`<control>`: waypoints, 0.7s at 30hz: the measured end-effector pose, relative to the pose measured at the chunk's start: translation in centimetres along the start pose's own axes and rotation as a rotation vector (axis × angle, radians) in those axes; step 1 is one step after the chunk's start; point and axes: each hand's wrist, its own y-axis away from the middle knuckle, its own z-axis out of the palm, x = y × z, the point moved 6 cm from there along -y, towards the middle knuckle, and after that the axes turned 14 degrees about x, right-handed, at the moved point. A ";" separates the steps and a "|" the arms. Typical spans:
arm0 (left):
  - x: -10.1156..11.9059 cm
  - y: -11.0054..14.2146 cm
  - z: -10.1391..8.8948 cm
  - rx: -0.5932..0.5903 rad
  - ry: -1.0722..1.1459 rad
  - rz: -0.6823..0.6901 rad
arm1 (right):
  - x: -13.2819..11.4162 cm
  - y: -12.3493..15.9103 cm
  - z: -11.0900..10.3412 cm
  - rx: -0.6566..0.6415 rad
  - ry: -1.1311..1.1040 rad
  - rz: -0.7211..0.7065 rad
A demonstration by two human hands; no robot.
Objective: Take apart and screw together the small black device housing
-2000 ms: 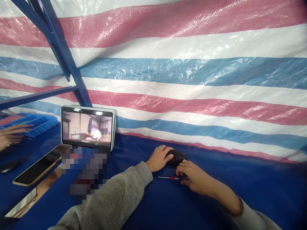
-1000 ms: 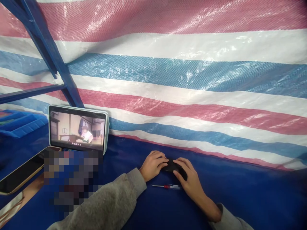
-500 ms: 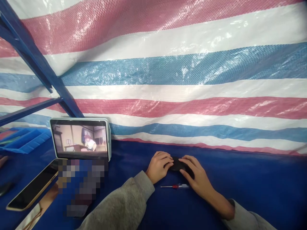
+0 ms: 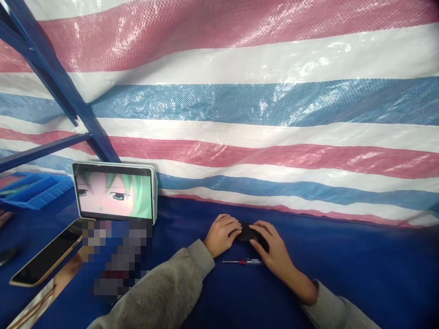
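Observation:
A black computer mouse (image 4: pixel 245 232) lies on the blue table, between my two hands and partly covered by them. My left hand (image 4: pixel 223 234) has its curled fingers on the mouse's left end. From the other side, my right hand (image 4: pixel 272 249) grips the right end with thumb and fingers. Just in front of the mouse, towards me, rests a small screwdriver (image 4: pixel 243 262) with a red and clear handle, its thin metal shaft pointing left. Neither hand touches its shaft.
A tablet (image 4: pixel 115 194) playing a cartoon stands at the back left. Beside it are a phone (image 4: pixel 48 253), a blue tray (image 4: pixel 41 192) and another person's forearm (image 4: pixel 65 269). A blue metal frame (image 4: pixel 61 82) and a striped plastic sheet (image 4: pixel 260 105) border the table.
The view has tilted slightly, so hands, mouse and screwdriver appear a little further left. Both hands keep their hold on the mouse. The tablet's picture is different.

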 end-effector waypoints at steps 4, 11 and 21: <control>-0.1 0.2 0.1 -0.022 -0.016 -0.010 | -0.2 -0.2 -0.1 -0.013 -0.012 0.019; -0.1 0.5 -0.6 -0.018 -0.072 -0.058 | -0.6 -0.4 -0.1 -0.034 -0.033 0.016; -0.3 0.6 -0.4 -0.076 -0.105 -0.064 | -0.3 -0.3 -0.1 -0.019 -0.038 0.029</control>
